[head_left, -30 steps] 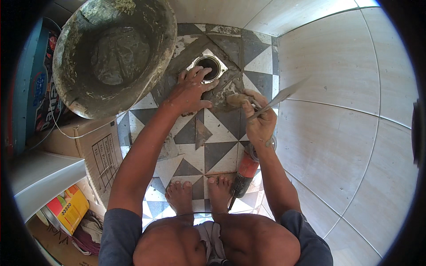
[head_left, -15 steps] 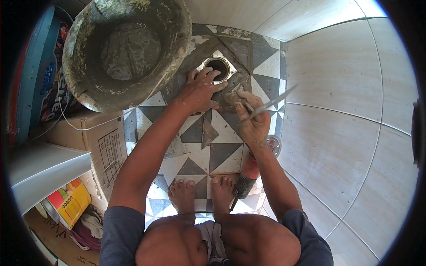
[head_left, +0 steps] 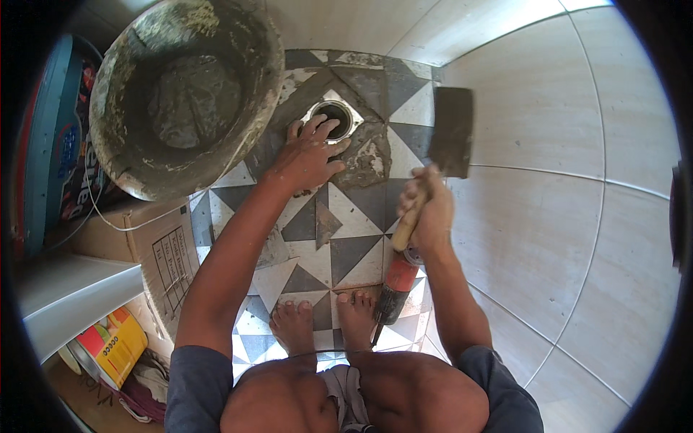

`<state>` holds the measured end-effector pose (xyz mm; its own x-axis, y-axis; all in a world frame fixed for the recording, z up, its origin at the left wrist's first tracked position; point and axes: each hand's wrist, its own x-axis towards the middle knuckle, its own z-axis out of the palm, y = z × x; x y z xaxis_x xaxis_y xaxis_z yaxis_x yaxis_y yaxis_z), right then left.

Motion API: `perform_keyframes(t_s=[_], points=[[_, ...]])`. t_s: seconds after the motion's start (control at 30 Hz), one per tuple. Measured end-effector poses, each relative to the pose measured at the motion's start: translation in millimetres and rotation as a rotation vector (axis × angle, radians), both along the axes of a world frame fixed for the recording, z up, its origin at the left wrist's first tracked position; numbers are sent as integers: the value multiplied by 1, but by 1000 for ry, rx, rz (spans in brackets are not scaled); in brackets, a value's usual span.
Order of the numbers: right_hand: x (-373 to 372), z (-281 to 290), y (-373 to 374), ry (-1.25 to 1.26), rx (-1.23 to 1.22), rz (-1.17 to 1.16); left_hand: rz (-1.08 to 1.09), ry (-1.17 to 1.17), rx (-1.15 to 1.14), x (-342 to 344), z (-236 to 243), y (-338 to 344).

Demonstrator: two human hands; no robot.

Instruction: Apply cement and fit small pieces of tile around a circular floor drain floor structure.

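Observation:
My left hand rests with spread fingers on the near left side of a square metal floor drain, a fingertip or two over its round opening. Wet grey cement surrounds the drain frame. In my right hand is a trowel; my fingers wrap its wooden handle. The wide flat blade points away from me, held up in front of the right wall. Beneath that hand, an angle grinder with a red and black body lies on the floor, its disc end mostly hidden.
A large basin with wet cement inside stands at the far left. Nearer are a cardboard box, a teal container and a grey shelf. Tiled wall closes the right side. My bare feet stand on patterned tiles.
My right hand has drawn back from the cement beside the drain, and the trowel has turned from edge-on to show its flat blade. The left hand stays at the drain.

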<state>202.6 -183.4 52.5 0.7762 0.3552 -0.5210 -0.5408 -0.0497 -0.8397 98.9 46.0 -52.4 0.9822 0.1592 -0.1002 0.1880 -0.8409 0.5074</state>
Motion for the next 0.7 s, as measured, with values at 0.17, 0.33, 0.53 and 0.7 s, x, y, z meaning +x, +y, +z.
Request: perform_keyframes(t_s=[0.17, 0.33, 0.53, 0.7], points=[[-17, -2, -2, 63, -230, 248, 28, -12, 26, 6, 6, -5], [-19, 6, 2, 112, -222, 135, 45, -27, 20, -6, -5, -6], [-47, -32, -5, -42, -311, 62, 42, 8, 12, 1, 0, -9], [-38, -42, 15, -3, -372, 52, 37, 37, 35, -1, -1, -7]])
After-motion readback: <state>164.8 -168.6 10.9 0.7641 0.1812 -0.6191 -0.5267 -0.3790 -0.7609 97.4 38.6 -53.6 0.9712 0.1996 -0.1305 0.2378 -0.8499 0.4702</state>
